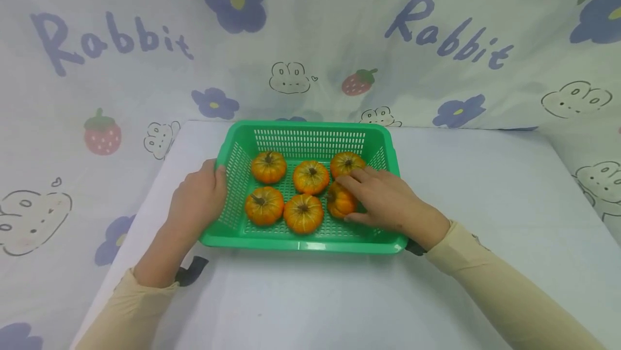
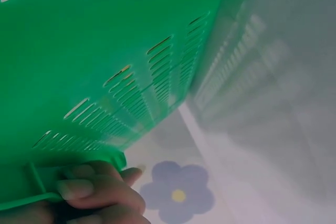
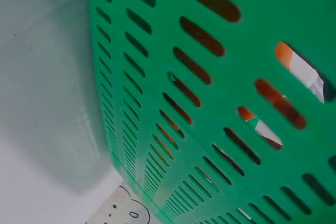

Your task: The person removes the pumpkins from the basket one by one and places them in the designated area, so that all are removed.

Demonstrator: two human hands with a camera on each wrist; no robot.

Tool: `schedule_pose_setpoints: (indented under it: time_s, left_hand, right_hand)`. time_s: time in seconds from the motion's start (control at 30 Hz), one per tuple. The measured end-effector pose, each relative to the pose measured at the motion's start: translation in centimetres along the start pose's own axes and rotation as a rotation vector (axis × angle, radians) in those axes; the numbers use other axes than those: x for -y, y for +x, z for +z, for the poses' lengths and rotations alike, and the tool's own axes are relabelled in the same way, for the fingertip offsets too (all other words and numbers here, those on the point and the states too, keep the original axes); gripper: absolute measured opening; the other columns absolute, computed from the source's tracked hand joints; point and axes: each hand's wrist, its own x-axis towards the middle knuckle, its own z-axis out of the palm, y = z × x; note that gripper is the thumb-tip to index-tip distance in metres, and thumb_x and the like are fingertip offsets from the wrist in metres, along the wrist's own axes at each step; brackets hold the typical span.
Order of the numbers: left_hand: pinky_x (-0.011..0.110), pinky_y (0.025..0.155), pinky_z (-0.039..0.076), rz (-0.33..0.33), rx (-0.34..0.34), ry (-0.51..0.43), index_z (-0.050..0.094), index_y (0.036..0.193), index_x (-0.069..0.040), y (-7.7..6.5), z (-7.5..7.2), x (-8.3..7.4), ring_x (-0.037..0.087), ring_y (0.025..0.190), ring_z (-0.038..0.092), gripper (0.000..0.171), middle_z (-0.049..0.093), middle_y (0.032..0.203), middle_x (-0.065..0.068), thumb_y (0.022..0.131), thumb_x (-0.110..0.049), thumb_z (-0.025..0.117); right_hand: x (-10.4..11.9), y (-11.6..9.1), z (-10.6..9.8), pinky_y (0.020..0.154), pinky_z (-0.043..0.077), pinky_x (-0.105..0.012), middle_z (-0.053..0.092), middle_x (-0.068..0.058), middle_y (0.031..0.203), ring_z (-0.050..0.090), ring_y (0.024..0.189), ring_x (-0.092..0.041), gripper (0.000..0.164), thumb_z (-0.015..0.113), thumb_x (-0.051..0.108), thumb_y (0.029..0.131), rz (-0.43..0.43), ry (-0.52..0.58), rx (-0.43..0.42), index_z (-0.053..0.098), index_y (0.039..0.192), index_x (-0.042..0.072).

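Note:
A green plastic basket [image 1: 301, 244] with slotted walls holds several small orange pumpkins, among them one pumpkin [image 1: 264, 206] at the front left and another [image 1: 311, 177] in the middle. My left hand [image 1: 198, 199] grips the basket's left rim; its curled fingers [image 2: 105, 190] show under the rim in the left wrist view. Inside the basket at the right, my right hand [image 1: 388, 199] holds a pumpkin [image 1: 342, 200] that lies tipped with its stem toward the left. Behind that one a further pumpkin [image 1: 347, 163] is partly covered by the fingers. The right wrist view shows only the slotted wall [image 3: 157, 93], hiding the hand.
The basket stands on a white tabletop [image 1: 485, 193]. A white cloth [image 1: 330, 32] printed with rabbits, flowers and strawberries hangs behind and at both sides. Dark straps [image 1: 192, 271] show at the wrists.

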Motion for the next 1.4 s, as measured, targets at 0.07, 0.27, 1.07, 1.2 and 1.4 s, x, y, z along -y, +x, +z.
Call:
schedule_pose_setpoints:
  time_s: [0.07, 0.27, 1.07, 1.2, 1.4]
  left_hand:
    - [0.037, 0.046, 0.048, 0.0, 0.007, 0.017, 0.04, 0.145, 0.013, 0.1, -0.1, 0.1, 0.029, 0.059, 0.058, 0.062, 0.06, 0.082, 0.02, 0.114, -0.037, 0.022]
    - [0.037, 0.046, 0.048, -0.022, 0.13, 0.041, 0.04, 0.13, 0.013, 0.6, -0.7, 0.2, 0.03, 0.06, 0.056, 0.057, 0.055, 0.079, 0.019, 0.113, -0.037, 0.017]
    - [0.037, 0.05, 0.053, -0.082, 0.133, -0.173, 0.048, 0.117, 0.0, 1.1, -0.1, 0.5, 0.027, 0.063, 0.059, 0.062, 0.057, 0.085, 0.017, 0.112, -0.052, 0.014]
    - [0.037, 0.05, 0.052, -0.088, 0.135, -0.179, 0.048, 0.116, 0.0, 1.0, 0.0, 0.5, 0.028, 0.063, 0.059, 0.062, 0.056, 0.085, 0.017, 0.112, -0.051, 0.014]
    - [0.038, 0.055, 0.051, -0.086, 0.129, -0.186, 0.049, 0.116, 0.0, 1.1, 0.2, 0.7, 0.029, 0.068, 0.057, 0.061, 0.055, 0.087, 0.017, 0.112, -0.05, 0.014]
  right_hand:
    - [0.0, 0.1, 0.0, 0.098, 0.053, -0.052, 0.062, -0.01, 0.134, 0.061, 0.12, -0.03, 0.073, 0.086, 0.047, 0.087, 0.003, 0.009, 0.009, 0.057, 0.144, 0.013]
    - [0.1, 0.2, 0.1, 0.096, 0.053, -0.049, 0.063, -0.008, 0.136, 0.062, 0.12, -0.029, 0.071, 0.087, 0.043, 0.086, -0.001, 0.024, 0.024, 0.057, 0.142, 0.012]
    - [0.2, 0.1, 0.1, 0.1, 0.051, -0.054, 0.06, -0.01, 0.142, 0.06, 0.126, -0.03, 0.088, 0.088, 0.048, 0.082, 0.02, -0.014, 0.065, 0.051, 0.151, 0.007]
    - [0.3, 0.2, 0.1, 0.1, 0.052, -0.054, 0.06, -0.01, 0.141, 0.06, 0.125, -0.031, 0.087, 0.089, 0.049, 0.081, 0.025, -0.022, 0.07, 0.054, 0.149, 0.008]
    - [0.3, 0.2, 0.0, 0.102, 0.049, -0.054, 0.064, -0.01, 0.14, 0.061, 0.125, -0.032, 0.084, 0.088, 0.052, 0.082, 0.044, -0.003, 0.08, 0.057, 0.148, 0.01]
